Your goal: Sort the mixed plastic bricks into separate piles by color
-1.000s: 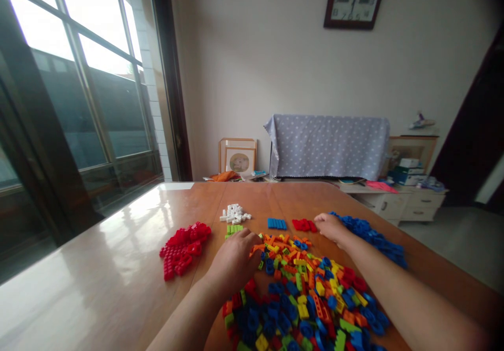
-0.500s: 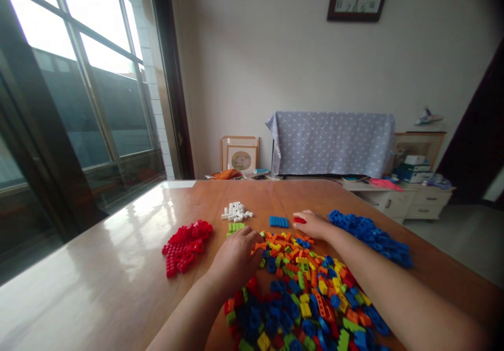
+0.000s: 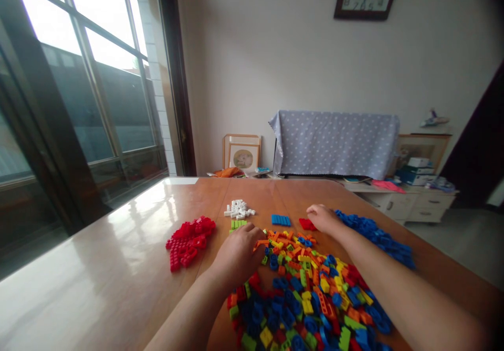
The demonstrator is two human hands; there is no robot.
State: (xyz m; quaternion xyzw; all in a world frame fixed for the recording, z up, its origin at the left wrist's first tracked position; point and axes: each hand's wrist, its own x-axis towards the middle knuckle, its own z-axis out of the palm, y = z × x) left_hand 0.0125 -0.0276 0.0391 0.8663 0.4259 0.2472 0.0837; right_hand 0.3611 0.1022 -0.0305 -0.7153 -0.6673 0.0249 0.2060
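My left hand [image 3: 244,243] reaches over the upper left edge of a mixed pile of toy building bricks [image 3: 305,288]. Its fingers are bent down and drawn together beside orange bricks [image 3: 261,243]; whatever they grip is hidden. My right hand [image 3: 323,218] is just right of a small group of red bricks [image 3: 306,224] on the table, with its fingers loosely apart and nothing visible in them. Left of the red group lies a row of blue bricks [image 3: 281,220]. A green group of bricks [image 3: 238,225] shows partly behind my left hand.
A heap of red bricks [image 3: 189,243] lies on the left of the wooden table [image 3: 118,267], with white bricks [image 3: 239,209] toward the far side. A large blue heap [image 3: 376,238] lies at right, beside my right forearm. Beyond stands a low cabinet [image 3: 429,204].
My right hand has moved off the red bricks, slightly up and to the right, leaving them on the table. My left hand stays at the pile's edge. The view has shifted slightly.
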